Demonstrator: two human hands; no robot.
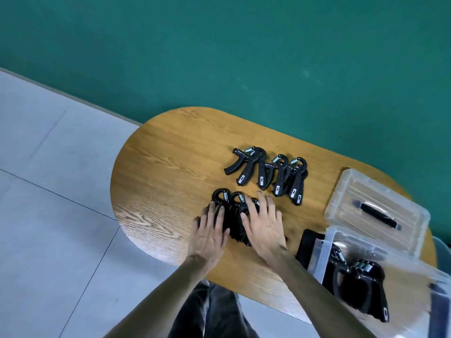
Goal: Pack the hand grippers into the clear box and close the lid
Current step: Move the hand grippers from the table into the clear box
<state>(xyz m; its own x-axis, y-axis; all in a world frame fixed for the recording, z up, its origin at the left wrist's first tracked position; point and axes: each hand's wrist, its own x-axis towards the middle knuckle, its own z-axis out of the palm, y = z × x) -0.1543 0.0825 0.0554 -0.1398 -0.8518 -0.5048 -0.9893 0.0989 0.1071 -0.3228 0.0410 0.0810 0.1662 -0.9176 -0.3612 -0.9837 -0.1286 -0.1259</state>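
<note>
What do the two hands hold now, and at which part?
Both the left hand and the right hand lie over the near group of hand grippers, on their handles. Whether the fingers have closed cannot be told.

1. Evenly, softly lit from overhead; no harsh glare anywhere.
2. Faint shadows only, beneath both hands [234,228] on the wooden table [158,191].
3. Smeared with motion blur at lower right (clear box [324,254] especially).
4. Bent by wide-angle distortion toward the edges.
</note>
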